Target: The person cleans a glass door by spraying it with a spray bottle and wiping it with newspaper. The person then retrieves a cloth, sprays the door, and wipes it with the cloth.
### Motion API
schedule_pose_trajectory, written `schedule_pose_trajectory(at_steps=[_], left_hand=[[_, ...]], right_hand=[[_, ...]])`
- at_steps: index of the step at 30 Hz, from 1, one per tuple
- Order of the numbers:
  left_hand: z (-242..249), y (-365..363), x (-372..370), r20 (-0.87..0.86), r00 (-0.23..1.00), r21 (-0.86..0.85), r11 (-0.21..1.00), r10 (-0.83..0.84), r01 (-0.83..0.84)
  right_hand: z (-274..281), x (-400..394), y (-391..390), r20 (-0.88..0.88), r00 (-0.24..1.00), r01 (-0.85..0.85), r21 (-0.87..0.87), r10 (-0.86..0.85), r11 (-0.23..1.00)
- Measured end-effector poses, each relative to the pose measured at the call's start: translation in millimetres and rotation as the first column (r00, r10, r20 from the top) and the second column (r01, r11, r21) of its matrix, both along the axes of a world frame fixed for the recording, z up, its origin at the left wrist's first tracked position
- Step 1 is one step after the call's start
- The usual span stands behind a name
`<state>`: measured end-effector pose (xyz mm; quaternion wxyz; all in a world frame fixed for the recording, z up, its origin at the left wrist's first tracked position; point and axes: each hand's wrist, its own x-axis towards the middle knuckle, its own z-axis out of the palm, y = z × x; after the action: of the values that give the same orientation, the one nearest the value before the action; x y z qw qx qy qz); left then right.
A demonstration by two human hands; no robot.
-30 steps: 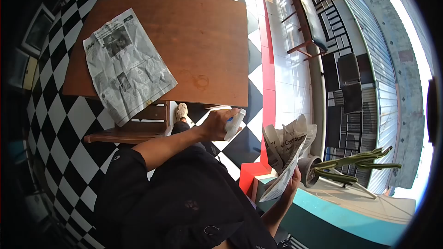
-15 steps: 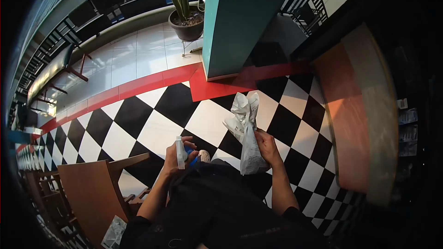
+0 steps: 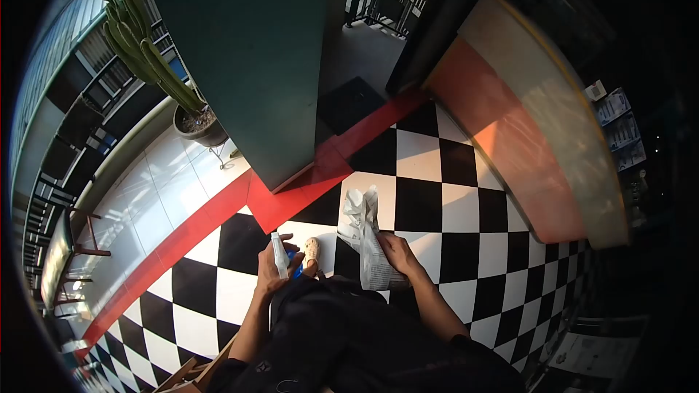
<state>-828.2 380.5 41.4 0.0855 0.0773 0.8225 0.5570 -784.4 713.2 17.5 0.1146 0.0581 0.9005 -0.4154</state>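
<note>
My left hand is closed around a spray bottle. Its white trigger head points up and a bit of blue shows behind the fingers; most of the body is hidden. In my right hand is a crumpled sheet of newspaper, gripped at its right side, with its bunched top sticking up and its lower part hanging. Both hands are in front of my dark shirt at waist height, apart from each other. A light-coloured shoe shows on the floor between them.
Ahead stands a dark green pillar on a red floor border. A potted cactus and a bench are on the left. A curved counter curves along the right. Black-and-white checkered tiles cover the floor.
My view has turned to the right, so the pillar and cactus sit further left and the wooden table has mostly left view. Both hands keep hold of the spray bottle and newspaper.
</note>
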Motion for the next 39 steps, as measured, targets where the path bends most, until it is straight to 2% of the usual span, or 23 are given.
schedule_pose_trajectory(at_steps=[2, 6, 7, 9, 11, 13, 14, 17, 18, 19, 23, 24, 25, 27, 28, 30, 32, 33, 34, 35, 36, 37, 39], left_hand=[[-5, 15, -43, -0.012, 0.999, 0.034, 0.998, -0.048, 0.048], [18, 55, -128, 0.055, 0.97, 0.038, 0.972, -0.235, 0.233], [21, 65, -150, 0.014, 0.952, 0.033, 0.952, -0.304, 0.304], [18, 90, -188, -0.009, 0.923, -0.021, 0.923, -0.384, 0.384], [28, 122, -228, 0.054, 0.897, 0.011, 0.899, -0.439, 0.439], [13, 156, -268, -0.073, 0.863, -0.084, 0.865, -0.5, 0.494], [5, 177, -290, -0.126, 0.828, -0.117, 0.837, -0.547, 0.535], [-13, 242, -351, -0.103, 0.855, 0.02, 0.858, -0.509, 0.513], [-10, 267, -370, -0.119, 0.899, 0.118, 0.894, -0.421, 0.433], [1, 293, -387, -0.125, 0.938, 0.213, 0.915, -0.323, 0.343], [21, 357, -469, -0.075, 0.992, 0.306, 0.944, -0.104, 0.122], [23, 364, -496, -0.381, 0.923, 0.167, 0.978, -0.05, 0.122], [33, 370, -519, -0.383, 0.924, 0.123, 0.991, 0.005, 0.046], [53, 380, -556, -0.394, 0.911, 0.049, 0.992, 0.125, -0.114], [61, 386, -574, -0.414, 0.891, 0.085, 0.983, 0.184, -0.163], [75, 389, -613, -0.523, 0.805, 0.059, 0.954, 0.279, -0.293], [87, 387, -646, -0.608, 0.704, 0.07, 0.907, 0.368, -0.415], [93, 383, -670, -0.632, 0.646, 0.092, 0.87, 0.427, -0.485], [88, 378, -692, -0.605, 0.614, 0.176, 0.837, 0.507, -0.518], [80, 370, -716, -0.573, 0.582, 0.256, 0.801, 0.577, -0.542], [79, 364, -743, -0.577, 0.528, 0.306, 0.765, 0.623, -0.567], [93, 366, -772, -0.512, 0.473, 0.414, 0.689, 0.717, -0.595], [128, 381, -794, -0.585, 0.428, 0.348, 0.69, 0.689, -0.635]], right_hand=[[-3, -22, 36, -0.009, 0.997, 0.078, 0.044, -0.078, 0.996], [-29, -28, 106, -0.026, 0.874, 0.474, -0.18, -0.486, 0.862], [-29, -26, 120, 0.015, 0.85, 0.512, -0.255, -0.526, 0.82], [-38, -25, 143, 0.043, 0.803, 0.583, -0.266, -0.595, 0.768], [-55, -25, 169, 0.031, 0.791, 0.61, -0.116, -0.611, 0.784], [-43, -47, 177, 0.097, 0.686, 0.707, -0.325, -0.721, 0.628], [-60, -56, 194, 0.138, 0.657, 0.738, -0.318, -0.741, 0.595], [-79, -119, 245, 0.245, 0.567, 0.822, -0.225, -0.786, 0.523], [-113, -134, 277, 0.226, 0.598, 0.801, -0.18, -0.769, 0.57], [-114, -166, 297, 0.149, 0.613, 0.79, -0.143, -0.776, 0.596], [-89, -326, 392, 0.172, 0.699, 0.703, -0.346, -0.694, 0.622], [-85, -369, 416, 0.112, 0.748, 0.654, -0.291, -0.654, 0.698], [-74, -414, 430, -0.005, 0.808, 0.561, -0.299, -0.589, 0.772], [-46, -500, 449, -0.077, 0.868, 0.439, -0.339, -0.49, 0.832], [-33, -539, 453, -0.125, 0.899, 0.367, -0.311, -0.421, 0.877], [-27, -626, 452, -0.224, 0.93, 0.233, -0.258, -0.293, 0.938], [-43, -699, 439, -0.175, 0.955, 0.136, -0.458, -0.238, 0.879], [-44, -735, 428, -0.151, 0.976, 0.079, -0.427, -0.157, 0.901], [-11, -769, 401, -0.21, 0.973, -0.004, -0.426, -0.095, 0.905], [-30, -809, 395, -0.192, 0.981, -0.065, -0.423, -0.02, 0.904], [-37, -844, 379, -0.245, 0.969, -0.161, -0.511, 0.036, 0.844], [-10, -873, 362, -0.127, 0.986, -0.165, -0.56, 0.113, 0.812], [-6, -905, 367, -0.116, 0.974, -0.226, -0.558, 0.195, 0.798]])
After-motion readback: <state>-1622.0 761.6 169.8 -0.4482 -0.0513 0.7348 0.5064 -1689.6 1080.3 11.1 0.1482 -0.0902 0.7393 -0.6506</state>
